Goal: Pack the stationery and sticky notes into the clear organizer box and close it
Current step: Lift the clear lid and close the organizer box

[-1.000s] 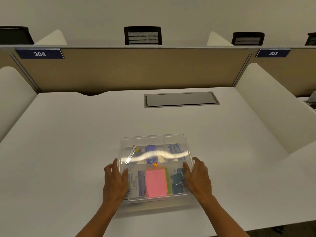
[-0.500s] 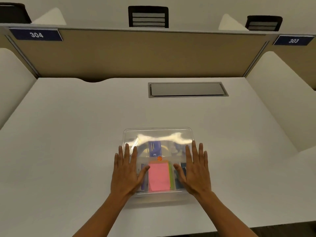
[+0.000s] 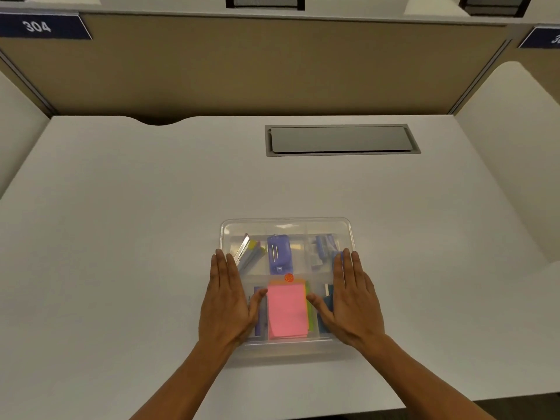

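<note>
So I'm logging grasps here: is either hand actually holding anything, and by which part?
Nothing is gripped. The left hand and right hand lie flat, fingers straight, on the lid of the clear organizer box, near its left and right edges.

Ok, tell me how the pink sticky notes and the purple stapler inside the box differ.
The pink sticky notes are a flat rectangular pad in the near middle compartment; the purple stapler is a bulkier, rounded body in the far middle compartment. The pad looks larger from above. Both lie lengthwise under the clear organizer box lid, between the pressing hands.
</note>
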Motion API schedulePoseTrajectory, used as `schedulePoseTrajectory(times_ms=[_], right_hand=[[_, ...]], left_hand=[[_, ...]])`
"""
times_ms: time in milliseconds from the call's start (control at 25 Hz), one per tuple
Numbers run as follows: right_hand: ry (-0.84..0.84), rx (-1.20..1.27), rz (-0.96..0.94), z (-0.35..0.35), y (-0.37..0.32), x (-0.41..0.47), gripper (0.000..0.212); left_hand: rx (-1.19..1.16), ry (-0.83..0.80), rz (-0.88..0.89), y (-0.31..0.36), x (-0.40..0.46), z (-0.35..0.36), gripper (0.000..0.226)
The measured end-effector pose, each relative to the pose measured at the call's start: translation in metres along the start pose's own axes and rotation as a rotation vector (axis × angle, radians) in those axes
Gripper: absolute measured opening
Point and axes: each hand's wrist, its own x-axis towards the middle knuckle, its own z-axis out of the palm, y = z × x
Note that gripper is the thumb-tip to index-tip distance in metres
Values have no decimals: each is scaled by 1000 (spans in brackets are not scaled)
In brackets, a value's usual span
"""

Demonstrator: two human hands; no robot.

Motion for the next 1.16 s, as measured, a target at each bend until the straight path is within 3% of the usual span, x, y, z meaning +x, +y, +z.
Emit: schedulePoseTrajectory(times_ms=[400,600,840,1160], right_hand=[[-35,-26,43,-4,-2,-1,108],[-70,-105,-22,-17,-6,22,106],[-79,-161,-81,-17,-8,67,98],[1,-171,-87,-14,3,71,103]], left_hand=[[190,-12,18,7,-2,-6,97],[281,11,203,9,40,-17,106],[201,-29,85,10,76,-8,110],[188,30,131,11,75,-7,104]])
